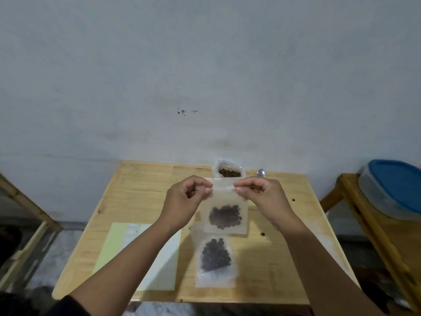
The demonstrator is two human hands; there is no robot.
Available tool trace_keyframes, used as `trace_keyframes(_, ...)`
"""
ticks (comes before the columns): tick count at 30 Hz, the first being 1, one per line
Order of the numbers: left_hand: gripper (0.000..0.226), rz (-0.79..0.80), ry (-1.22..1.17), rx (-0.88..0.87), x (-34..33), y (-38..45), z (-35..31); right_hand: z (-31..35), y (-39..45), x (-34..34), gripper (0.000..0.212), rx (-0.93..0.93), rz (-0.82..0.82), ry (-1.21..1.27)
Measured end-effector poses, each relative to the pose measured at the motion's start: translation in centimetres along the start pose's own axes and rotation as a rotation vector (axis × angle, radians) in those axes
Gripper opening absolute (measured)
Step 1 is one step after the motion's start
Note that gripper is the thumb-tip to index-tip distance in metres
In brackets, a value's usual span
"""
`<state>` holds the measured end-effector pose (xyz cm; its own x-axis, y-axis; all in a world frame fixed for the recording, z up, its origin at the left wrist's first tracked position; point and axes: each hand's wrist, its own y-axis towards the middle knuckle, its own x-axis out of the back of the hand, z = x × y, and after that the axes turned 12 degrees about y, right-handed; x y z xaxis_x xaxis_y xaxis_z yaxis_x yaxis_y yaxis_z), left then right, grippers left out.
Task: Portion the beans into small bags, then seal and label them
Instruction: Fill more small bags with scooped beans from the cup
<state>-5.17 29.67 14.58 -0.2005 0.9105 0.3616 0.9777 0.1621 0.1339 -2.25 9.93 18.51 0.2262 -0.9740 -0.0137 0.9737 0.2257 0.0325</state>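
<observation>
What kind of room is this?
Probably a plain room at home, not a shop: a small wooden table against a bare wall, and a blue-lidded plastic tub on a wooden stand beside it.

Views: a single head-worn wide-angle camera is recording; no second view is sharing the scene.
Position: it is sitting above the near edge of the wooden table (141, 192).
Direction: it is facing forward and down, toward the far edge and the wall (205, 65).
Nearness: it is framing both forearms close, with all four table edges showing.
</observation>
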Motion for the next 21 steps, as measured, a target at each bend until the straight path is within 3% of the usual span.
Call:
trace_keyframes(7,0.022,-0.107,0.078,-0.005,-0.7,-0.6,-0.8,-0.9,0.2,-1.1,0.021,0.023,-0.075,0.060)
trace_keyframes(12,0.013,-0.058,0.094,-0.020,-1.0,-0.9,-0.8,-1.4,0.0,-1.8,0.015,-0.004,0.011,0.008)
trace_keyframes(21,0.013,-0.029,0.133,-0.036,-1.3,-1.5,-1.0,-2.4,-0.7,-3.0,0.013,-0.039,-0.058,0.082)
